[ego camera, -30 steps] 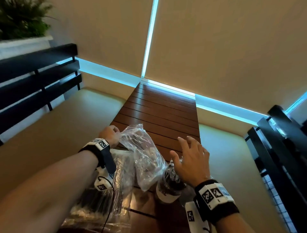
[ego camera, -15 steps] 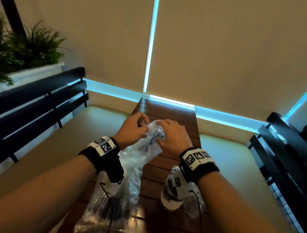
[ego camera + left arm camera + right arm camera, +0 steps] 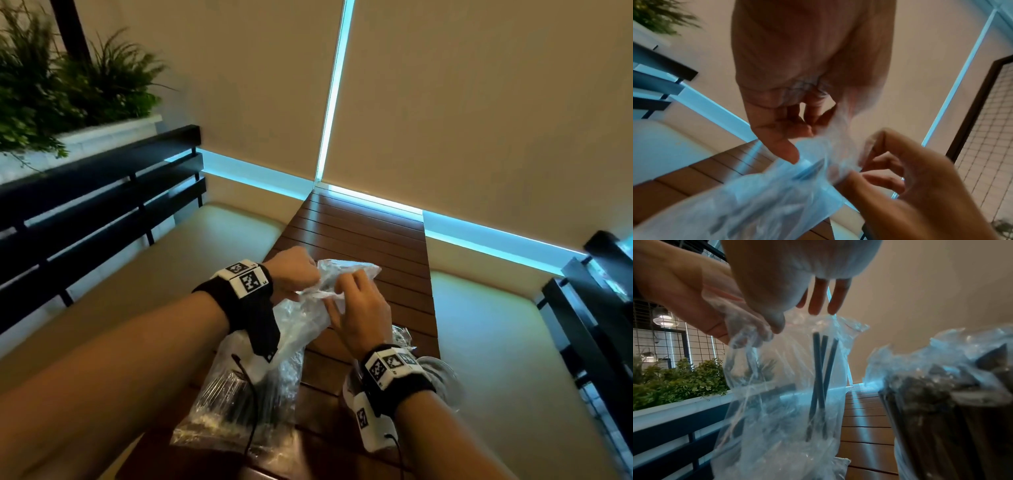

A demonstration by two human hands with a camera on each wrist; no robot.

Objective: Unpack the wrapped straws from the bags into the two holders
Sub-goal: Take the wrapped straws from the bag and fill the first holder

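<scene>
Over the brown slatted table [image 3: 359,240], both hands hold up a clear plastic bag [image 3: 308,322] by its top. My left hand [image 3: 310,279] pinches the left side of the bag's mouth. My right hand [image 3: 342,286] pinches the right side. In the right wrist view the bag [image 3: 781,402] holds three dark straws [image 3: 819,386]. Beneath my left forearm a second bag [image 3: 233,407] of dark straws lies on the table. A round holder [image 3: 945,410], packed with wrapped dark straws, stands under my right wrist. Only this one holder shows.
Cream seat cushions [image 3: 154,274] flank the table on both sides. Black slatted backrests [image 3: 85,205] rise at left and right. A planter with green plants [image 3: 68,85] stands behind the left backrest. Beige blinds close off the far end.
A second ago my right hand hovered open over the holder; it has since come up and taken the bag's top beside my left hand. Both hands now pull at the bag's mouth.
</scene>
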